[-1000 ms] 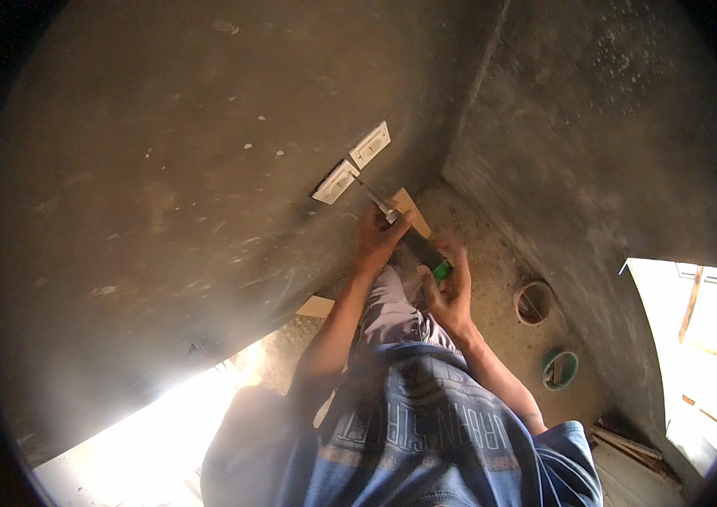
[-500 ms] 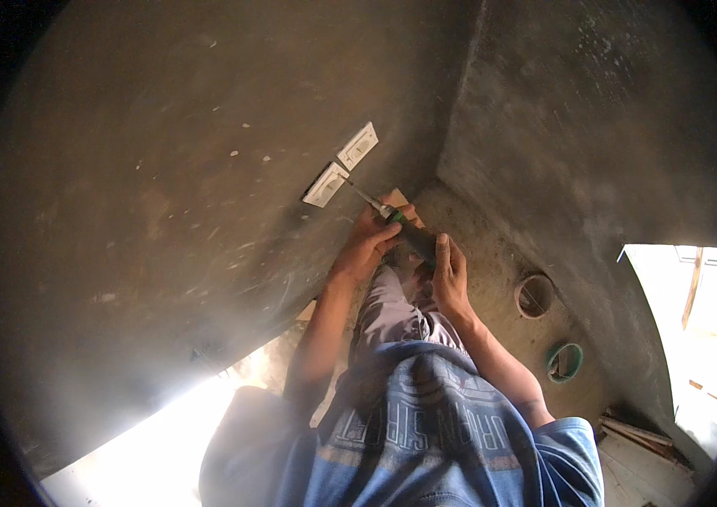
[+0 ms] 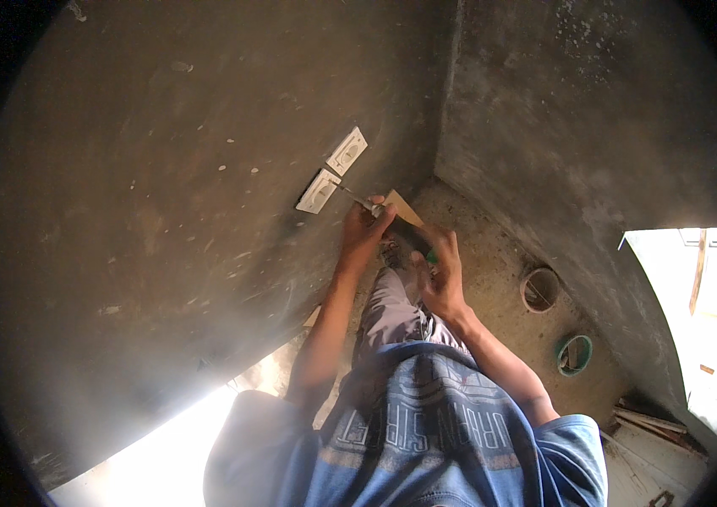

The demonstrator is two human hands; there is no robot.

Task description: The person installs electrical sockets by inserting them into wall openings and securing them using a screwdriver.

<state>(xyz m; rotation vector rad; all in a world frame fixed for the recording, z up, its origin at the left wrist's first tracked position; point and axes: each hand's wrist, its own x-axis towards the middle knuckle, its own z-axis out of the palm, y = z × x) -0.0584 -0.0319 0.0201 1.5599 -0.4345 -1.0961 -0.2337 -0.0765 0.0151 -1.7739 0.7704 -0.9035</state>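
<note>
A power screwdriver (image 3: 410, 237) with a dark body, green parts and a long thin bit is held between my hands. My left hand (image 3: 362, 234) closes around its front end, near the pale collar. My right hand (image 3: 443, 275) wraps the rear part, which my fingers partly hide. The bit slants up and left, its tip at the right edge of the lower white wall socket (image 3: 318, 192); whether it sits in a screw is too small to tell. Just above, a second white wall socket (image 3: 347, 152) is set in the dark wall.
A tan flat piece (image 3: 401, 207) lies behind the tool. On the floor to the right stand a round brown container (image 3: 539, 290) and a green ring-shaped item (image 3: 574, 355). Wood scraps (image 3: 653, 427) lie at lower right, below a bright opening (image 3: 705, 313) in the wall.
My right hand has shifted its hold on the tool's rear, its fingers now spread further over it. My left hand has slid slightly toward the collar. The view has tilted a little.
</note>
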